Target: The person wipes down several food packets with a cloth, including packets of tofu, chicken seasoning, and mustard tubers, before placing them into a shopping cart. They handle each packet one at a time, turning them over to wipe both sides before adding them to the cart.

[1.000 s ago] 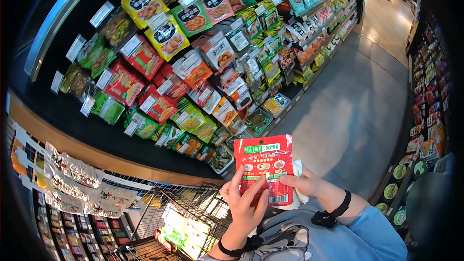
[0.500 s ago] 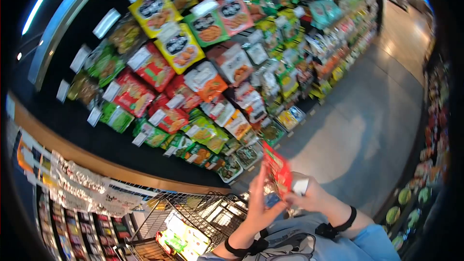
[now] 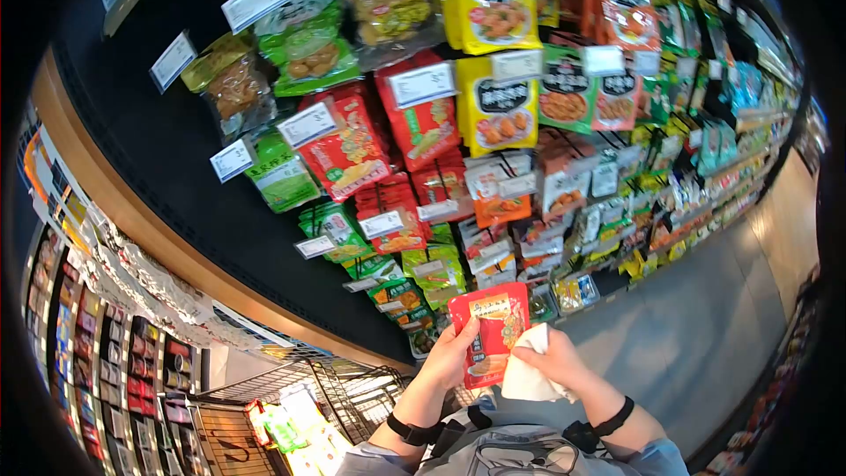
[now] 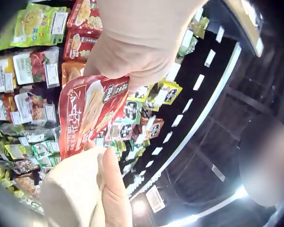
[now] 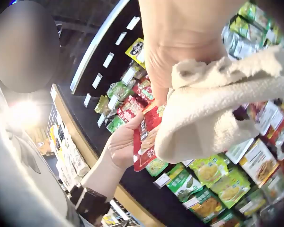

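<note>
A red food packet point(image 3: 498, 322) is held upright in front of the body, its printed front with a food picture facing the head camera. My left hand point(image 3: 449, 356) grips the packet's left edge, thumb across the front. On the other side my right hand point(image 3: 559, 360) clutches a cream-white cloth point(image 3: 527, 372), which hangs over the packet's lower right part. In the left wrist view the packet point(image 4: 80, 116) stretches from the left hand point(image 4: 132, 59) toward the right hand's thumb point(image 4: 113, 182). Folds of cloth point(image 5: 199, 113) cover much of the right hand's grip in the right wrist view.
Ahead stands a tall shelf wall hung with packaged foods, among them yellow packets point(image 3: 498, 106) and red packets point(image 3: 344, 141), with white price tags point(image 3: 307, 123). A wire shopping cart point(image 3: 225, 414) holding several packages point(image 3: 308, 427) is at lower left. The grey aisle floor point(image 3: 679, 300) runs to the right.
The packet has been turned over, from its text-covered back with barcode to its pictured front. My head view has swung left and closer to the shelf. The cloth stays in my right hand.
</note>
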A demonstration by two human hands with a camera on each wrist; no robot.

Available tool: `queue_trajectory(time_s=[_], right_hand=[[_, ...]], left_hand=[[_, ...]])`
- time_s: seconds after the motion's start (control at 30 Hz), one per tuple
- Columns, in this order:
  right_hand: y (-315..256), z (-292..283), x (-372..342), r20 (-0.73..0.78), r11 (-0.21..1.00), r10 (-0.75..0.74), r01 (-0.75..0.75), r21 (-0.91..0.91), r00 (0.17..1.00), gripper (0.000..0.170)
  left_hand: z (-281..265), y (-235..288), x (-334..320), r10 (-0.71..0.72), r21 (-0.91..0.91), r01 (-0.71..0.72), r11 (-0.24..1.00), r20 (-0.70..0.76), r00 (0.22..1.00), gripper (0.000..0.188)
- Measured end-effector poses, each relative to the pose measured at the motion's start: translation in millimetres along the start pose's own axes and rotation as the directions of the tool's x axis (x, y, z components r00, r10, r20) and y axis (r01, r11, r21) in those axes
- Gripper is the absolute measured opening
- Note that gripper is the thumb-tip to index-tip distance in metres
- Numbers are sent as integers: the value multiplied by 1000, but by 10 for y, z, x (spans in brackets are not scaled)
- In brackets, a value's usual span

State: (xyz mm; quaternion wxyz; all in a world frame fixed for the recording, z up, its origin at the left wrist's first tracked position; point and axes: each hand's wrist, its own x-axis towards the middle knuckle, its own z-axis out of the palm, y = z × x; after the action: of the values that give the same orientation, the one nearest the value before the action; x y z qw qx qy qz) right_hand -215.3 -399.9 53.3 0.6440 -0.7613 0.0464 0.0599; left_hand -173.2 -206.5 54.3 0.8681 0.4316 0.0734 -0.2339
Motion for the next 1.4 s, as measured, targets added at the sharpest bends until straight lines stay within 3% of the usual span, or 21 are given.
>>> queue_trajectory(time_s=[0.1,0.17,0.23,0.27,0.33,0.43,0.5,0.57,0.63,0.8,0.87,1.03,1.13,1.4], right_hand=[[11,271,613,174,995,-17,34,-97,985,30],[63,479,959,244,991,-12,44,-127,970,30],[141,662,1267,269,972,-91,144,-185,959,32],[218,737,1393,243,986,-10,51,-161,970,31],[149,817,1531,230,993,-10,36,-110,973,30],[186,782,1713,220,996,-56,71,-60,974,22],[142,682,1799,170,1000,21,-22,2,985,24],[137,594,1880,129,999,6,-10,31,992,19],[91,490,1937,66,995,-64,59,79,996,18],[162,293,2118,49,986,-165,166,-30,985,16],[156,288,2182,33,958,-288,288,2,957,16],[-15,237,2238,77,987,-151,146,62,986,18],[7,172,2292,112,994,-110,109,22,988,20],[152,152,2413,142,992,-125,128,-13,982,24]], left_hand=[[-295,212,255,11,0,-11,1000,-37,999,30],[-498,337,412,59,12,-58,998,-286,957,30],[-729,346,571,87,-51,-107,993,-306,948,30],[-783,381,625,181,-34,-203,979,-327,928,29],[-914,440,775,348,7,-370,929,-355,868,26],[-956,543,959,362,115,-344,932,-348,865,24],[-926,538,1138,341,160,-305,939,-311,887,22],[-757,573,1340,416,249,-362,898,-212,885,18],[-667,565,1520,409,235,-365,901,-179,895,16],[-529,542,1696,463,220,-430,875,-129,877,14],[-521,545,1702,482,220,-451,865,-118,868,13],[-556,576,1805,540,396,-451,800,-146,829,11],[-447,594,1863,554,276,-499,822,-179,813,10],[-537,503,1950,550,275,-489,827,-223,805,11]])
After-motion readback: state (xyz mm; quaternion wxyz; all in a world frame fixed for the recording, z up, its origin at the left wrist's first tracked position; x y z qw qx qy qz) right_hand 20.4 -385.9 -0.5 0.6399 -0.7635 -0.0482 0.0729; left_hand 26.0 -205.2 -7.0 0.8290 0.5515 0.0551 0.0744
